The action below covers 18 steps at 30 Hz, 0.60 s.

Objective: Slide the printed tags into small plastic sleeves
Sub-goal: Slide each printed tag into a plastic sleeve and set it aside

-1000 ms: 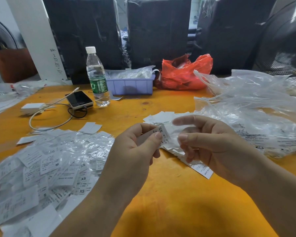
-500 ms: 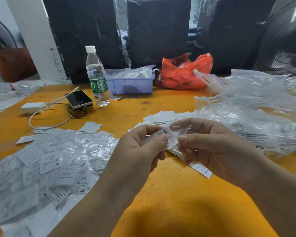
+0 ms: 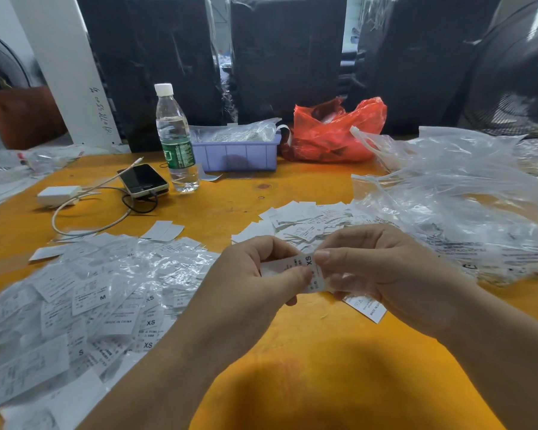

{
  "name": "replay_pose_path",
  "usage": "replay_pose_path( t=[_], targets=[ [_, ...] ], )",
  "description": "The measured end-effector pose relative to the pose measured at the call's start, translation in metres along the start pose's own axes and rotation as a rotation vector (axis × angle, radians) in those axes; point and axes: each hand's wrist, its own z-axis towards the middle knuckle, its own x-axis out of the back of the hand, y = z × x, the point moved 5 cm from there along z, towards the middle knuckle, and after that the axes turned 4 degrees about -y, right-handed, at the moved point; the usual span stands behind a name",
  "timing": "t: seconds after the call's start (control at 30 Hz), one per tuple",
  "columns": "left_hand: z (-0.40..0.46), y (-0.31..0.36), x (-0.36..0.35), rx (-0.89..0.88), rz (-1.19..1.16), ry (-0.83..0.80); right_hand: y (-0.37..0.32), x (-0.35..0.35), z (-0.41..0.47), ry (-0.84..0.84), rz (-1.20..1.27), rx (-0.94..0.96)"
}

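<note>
Above the orange table [image 3: 292, 361], both hands meet over a white printed tag [image 3: 298, 265] marked XS. My left hand [image 3: 255, 283] pinches its left part between thumb and fingers. My right hand [image 3: 382, 271] pinches the right end, where a small clear plastic sleeve [image 3: 319, 283] seems to cover the tag; how far in the tag sits is unclear. Behind the hands lies a heap of loose white tags [image 3: 305, 221]. A wide pile of sleeved tags [image 3: 84, 302] covers the table at the left.
Crumpled clear plastic bags [image 3: 454, 206] fill the right side. At the back stand a water bottle [image 3: 176, 141], a purple tray [image 3: 239, 153] and a red bag [image 3: 333, 131]. A phone [image 3: 143, 181], white charger [image 3: 58, 195] and cable lie at the left.
Both hands have moved closer together and slightly lower. The XS tag has turned flatter between them, and the right fingers have closed in on its end.
</note>
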Motion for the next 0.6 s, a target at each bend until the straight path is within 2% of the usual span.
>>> replay_pose_path(
  t=[0.13, 0.33, 0.47, 0.6],
  targets=[
    [-0.002, 0.0027, 0.001, -0.035, 0.099, 0.025, -0.0022, 0.0005, -0.0006, 0.027, -0.016, 0.003],
    [-0.001, 0.0021, 0.0069, -0.039, 0.125, 0.087, -0.0035, 0.0017, -0.002, 0.029, -0.064, 0.02],
    [-0.0011, 0.0023, 0.0068, -0.011, 0.108, 0.065, -0.0022, 0.003, -0.002, 0.042, -0.12, 0.047],
    [-0.0011, 0.0019, 0.0043, 0.026, 0.122, -0.027, -0.0025, 0.0014, -0.003, 0.025, -0.129, 0.049]
  ],
)
